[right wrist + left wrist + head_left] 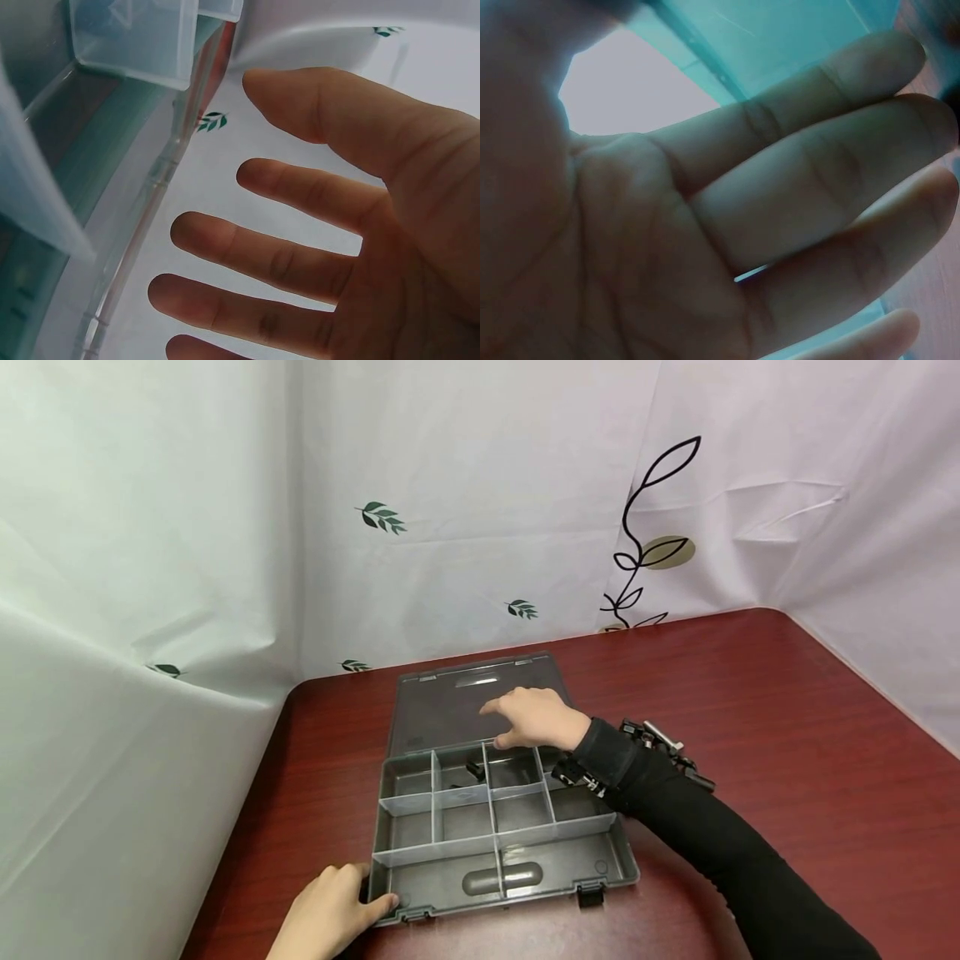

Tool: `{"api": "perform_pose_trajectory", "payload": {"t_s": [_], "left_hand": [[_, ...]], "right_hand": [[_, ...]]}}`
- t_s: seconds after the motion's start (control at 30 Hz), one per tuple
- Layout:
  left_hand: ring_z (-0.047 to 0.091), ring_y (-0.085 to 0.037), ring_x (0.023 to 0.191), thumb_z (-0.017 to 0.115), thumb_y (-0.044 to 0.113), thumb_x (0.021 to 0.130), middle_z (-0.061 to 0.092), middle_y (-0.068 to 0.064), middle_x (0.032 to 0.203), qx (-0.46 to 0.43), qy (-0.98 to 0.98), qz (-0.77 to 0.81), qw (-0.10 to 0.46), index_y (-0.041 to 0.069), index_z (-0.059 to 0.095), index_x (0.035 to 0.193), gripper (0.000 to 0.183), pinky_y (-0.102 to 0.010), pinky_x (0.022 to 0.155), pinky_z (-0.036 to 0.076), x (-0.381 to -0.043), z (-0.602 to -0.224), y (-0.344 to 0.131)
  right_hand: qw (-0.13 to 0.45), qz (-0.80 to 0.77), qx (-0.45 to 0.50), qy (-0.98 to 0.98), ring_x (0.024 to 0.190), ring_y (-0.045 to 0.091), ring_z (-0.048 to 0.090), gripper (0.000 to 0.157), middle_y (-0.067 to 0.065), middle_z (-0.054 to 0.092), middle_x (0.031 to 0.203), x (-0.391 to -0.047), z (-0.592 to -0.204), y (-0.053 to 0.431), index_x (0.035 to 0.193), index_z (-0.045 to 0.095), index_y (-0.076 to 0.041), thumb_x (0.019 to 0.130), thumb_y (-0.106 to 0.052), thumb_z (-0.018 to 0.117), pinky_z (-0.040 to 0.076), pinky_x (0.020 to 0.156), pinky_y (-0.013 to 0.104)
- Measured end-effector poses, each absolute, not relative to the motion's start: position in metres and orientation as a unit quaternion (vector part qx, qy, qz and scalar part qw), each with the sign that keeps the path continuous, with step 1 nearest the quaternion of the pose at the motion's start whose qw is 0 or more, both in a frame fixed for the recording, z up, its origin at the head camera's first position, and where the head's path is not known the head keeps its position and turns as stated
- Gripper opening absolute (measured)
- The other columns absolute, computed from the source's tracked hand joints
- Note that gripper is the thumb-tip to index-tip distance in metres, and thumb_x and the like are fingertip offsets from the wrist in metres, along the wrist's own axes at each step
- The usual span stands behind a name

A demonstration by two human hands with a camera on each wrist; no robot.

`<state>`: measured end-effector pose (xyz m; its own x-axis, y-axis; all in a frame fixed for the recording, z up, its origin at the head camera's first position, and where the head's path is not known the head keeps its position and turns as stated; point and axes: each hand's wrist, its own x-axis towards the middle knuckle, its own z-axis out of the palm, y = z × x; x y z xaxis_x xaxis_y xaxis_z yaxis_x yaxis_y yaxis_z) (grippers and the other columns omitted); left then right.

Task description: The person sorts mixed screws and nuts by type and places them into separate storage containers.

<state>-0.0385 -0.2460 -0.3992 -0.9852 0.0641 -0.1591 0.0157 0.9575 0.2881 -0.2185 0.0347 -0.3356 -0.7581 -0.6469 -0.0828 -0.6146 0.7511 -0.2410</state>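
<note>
A grey plastic organizer box (450,906) lies on the table with its lid (442,714) laid back behind it. At the box's near left corner is my left hand (330,906), holding the corner with its thumb over the front rim and its fingers along the outer left side. My right hand (536,718) hovers over the back of the box and the lid, fingers extended and apart, holding nothing. In the right wrist view its fingers (277,262) point toward the translucent dividers (142,45). One back compartment contains a small black piece (476,770).
The dark red table (750,735) extends to the right of the box. White sheeting (465,485) with leaf prints hangs behind and on both sides. A black device (660,747) is strapped at the right wrist. A black latch (590,896) hangs from the box's front edge.
</note>
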Motion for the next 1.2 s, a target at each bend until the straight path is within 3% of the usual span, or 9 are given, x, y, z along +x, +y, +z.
{"api": "perform_pose_trajectory", "payload": {"t_s": [0.13, 0.33, 0.57, 0.83, 1.03, 1.2], "left_hand": [[0.036, -0.014, 0.052, 0.074, 0.043, 0.071, 0.04, 0.004, 0.051, 0.022, 0.985, 0.147, 0.085, 0.016, 0.059, 0.072, 0.032, -0.034, 0.05, 0.034, -0.038, -0.399, -0.247], [0.035, -0.014, 0.051, 0.074, 0.043, 0.071, 0.039, 0.004, 0.051, 0.022, 0.985, 0.149, 0.088, 0.016, 0.058, 0.072, 0.032, -0.034, 0.05, 0.033, -0.039, -0.399, -0.246], [0.036, -0.014, 0.052, 0.074, 0.043, 0.071, 0.04, 0.003, 0.051, 0.021, 0.984, 0.15, 0.092, 0.016, 0.057, 0.071, 0.032, -0.034, 0.05, 0.033, -0.039, -0.4, -0.246], [0.037, -0.014, 0.053, 0.074, 0.043, 0.07, 0.04, 0.004, 0.052, 0.023, 0.986, 0.144, 0.08, 0.017, 0.057, 0.071, 0.031, -0.035, 0.051, 0.035, -0.039, -0.4, -0.247], [0.036, -0.014, 0.052, 0.074, 0.042, 0.07, 0.04, 0.003, 0.052, 0.021, 0.986, 0.144, 0.081, 0.016, 0.057, 0.071, 0.032, -0.034, 0.051, 0.034, -0.039, -0.4, -0.248], [0.036, -0.015, 0.052, 0.074, 0.042, 0.071, 0.04, 0.003, 0.052, 0.02, 0.985, 0.148, 0.086, 0.016, 0.057, 0.071, 0.031, -0.034, 0.051, 0.034, -0.039, -0.4, -0.248]], "right_hand": [[0.08, -0.101, -0.335, 0.933, 0.069, 0.013, 0.052, 0.051, 0.002, 0.063, 0.09, -0.22, -0.337, 0.041, 0.131, 0.053, -0.021, 0.083, -0.029, 0.065, 0.029, 0.048, 0.029], [0.08, -0.102, -0.32, 0.939, 0.056, 0.012, 0.033, 0.051, -0.003, 0.046, 0.061, -0.223, -0.336, 0.053, 0.132, 0.053, -0.02, 0.082, -0.025, 0.064, 0.022, 0.048, 0.029], [0.077, -0.103, -0.303, 0.944, 0.059, 0.013, 0.036, 0.051, -0.002, 0.044, 0.065, -0.225, -0.336, 0.067, 0.131, 0.054, -0.019, 0.082, -0.024, 0.065, 0.022, 0.048, 0.029], [0.083, -0.104, -0.283, 0.95, 0.056, 0.013, 0.029, 0.053, -0.001, 0.045, 0.063, -0.233, -0.336, 0.083, 0.132, 0.053, -0.017, 0.081, -0.022, 0.064, 0.021, 0.048, 0.03], [0.081, -0.108, -0.266, 0.954, 0.058, 0.015, 0.038, 0.053, 0.0, 0.053, 0.072, -0.236, -0.339, 0.096, 0.131, 0.053, -0.016, 0.08, -0.022, 0.063, 0.025, 0.049, 0.031], [0.087, -0.116, -0.249, 0.958, 0.057, 0.015, 0.04, 0.052, 0.001, 0.052, 0.069, -0.238, -0.342, 0.111, 0.131, 0.053, -0.014, 0.081, -0.021, 0.062, 0.024, 0.049, 0.03]]}}
